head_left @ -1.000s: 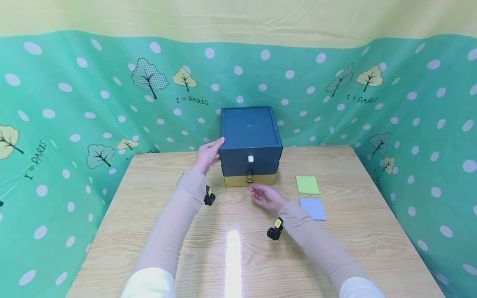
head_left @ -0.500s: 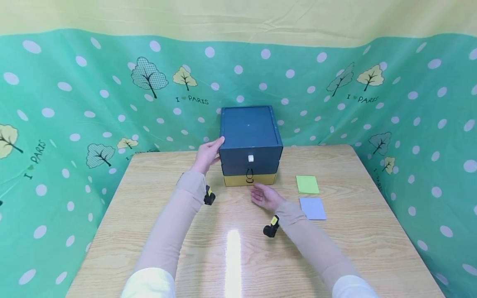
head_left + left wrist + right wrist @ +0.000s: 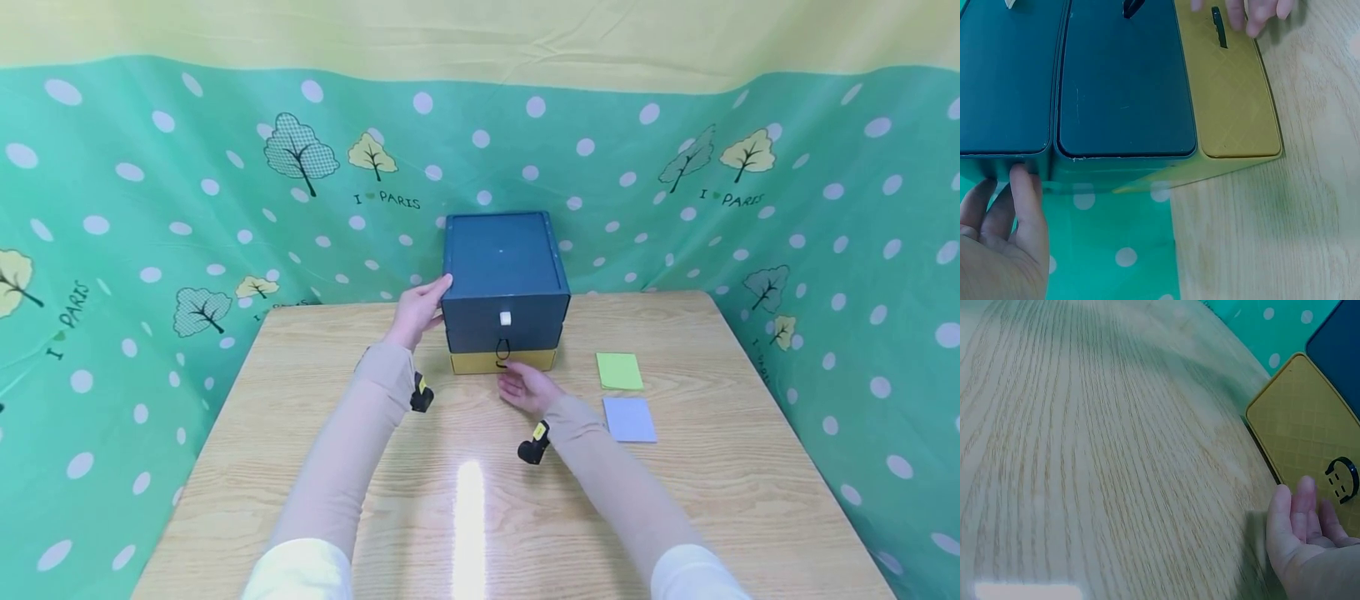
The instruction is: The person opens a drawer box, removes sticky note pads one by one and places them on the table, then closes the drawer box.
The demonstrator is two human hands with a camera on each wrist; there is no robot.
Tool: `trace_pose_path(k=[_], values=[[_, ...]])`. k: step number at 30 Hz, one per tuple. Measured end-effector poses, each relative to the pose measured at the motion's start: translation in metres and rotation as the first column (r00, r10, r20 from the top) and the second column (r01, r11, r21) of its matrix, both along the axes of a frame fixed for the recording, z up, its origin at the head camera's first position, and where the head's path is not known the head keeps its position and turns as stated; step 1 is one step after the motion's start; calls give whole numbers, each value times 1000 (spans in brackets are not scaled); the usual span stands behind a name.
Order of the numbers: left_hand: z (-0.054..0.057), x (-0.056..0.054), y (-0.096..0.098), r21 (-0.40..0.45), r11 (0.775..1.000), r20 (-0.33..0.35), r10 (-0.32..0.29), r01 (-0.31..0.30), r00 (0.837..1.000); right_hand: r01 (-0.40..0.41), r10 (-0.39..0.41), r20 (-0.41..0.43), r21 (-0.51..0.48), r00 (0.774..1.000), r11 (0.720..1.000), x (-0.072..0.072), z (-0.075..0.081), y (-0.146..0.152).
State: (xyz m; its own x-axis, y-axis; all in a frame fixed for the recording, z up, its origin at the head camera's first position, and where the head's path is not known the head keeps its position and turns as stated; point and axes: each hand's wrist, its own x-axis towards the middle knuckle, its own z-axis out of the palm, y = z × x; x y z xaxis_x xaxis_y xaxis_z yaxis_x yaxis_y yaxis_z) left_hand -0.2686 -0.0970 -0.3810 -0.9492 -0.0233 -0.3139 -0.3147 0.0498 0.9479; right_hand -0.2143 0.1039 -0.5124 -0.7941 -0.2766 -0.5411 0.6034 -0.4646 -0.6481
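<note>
In the head view I see the yellow bottom drawer's (image 3: 472, 364) black loop handle (image 3: 1353, 470) at ten o'clock, just beside the nearer right hand (image 3: 528, 389), loosely spread, holding nothing; drawer front running nine-to-three. Left hand (image 3: 417, 313), fingers extended, rests against the blue top box (image 3: 498, 250).

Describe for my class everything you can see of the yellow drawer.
The yellow drawer looks plastic: a rectangular front with rounded corners, faint crisscross texture and a black loop handle. Apparently closed, it sits on the wooden table, directly beneath the middle blue drawer. The right hand is at its handle; contact is unclear.
</note>
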Motion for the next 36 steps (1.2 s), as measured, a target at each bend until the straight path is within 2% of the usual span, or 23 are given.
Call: trace_pose_path(k=[7,19,36], values=[[-2,0,0,5,1000,-4,0,0,1000,13,-13,13,-3,1000,1000,-2,1,-6],[-4,-1,1,15,1000,-7,4,-4,1000,36,-36,1,80,999,996,-6,-8,-10],[-5,-1,0,18,1000,-8,9,-9,1000,3,-3,-2,117,1000,993,-6,-14,-9]])
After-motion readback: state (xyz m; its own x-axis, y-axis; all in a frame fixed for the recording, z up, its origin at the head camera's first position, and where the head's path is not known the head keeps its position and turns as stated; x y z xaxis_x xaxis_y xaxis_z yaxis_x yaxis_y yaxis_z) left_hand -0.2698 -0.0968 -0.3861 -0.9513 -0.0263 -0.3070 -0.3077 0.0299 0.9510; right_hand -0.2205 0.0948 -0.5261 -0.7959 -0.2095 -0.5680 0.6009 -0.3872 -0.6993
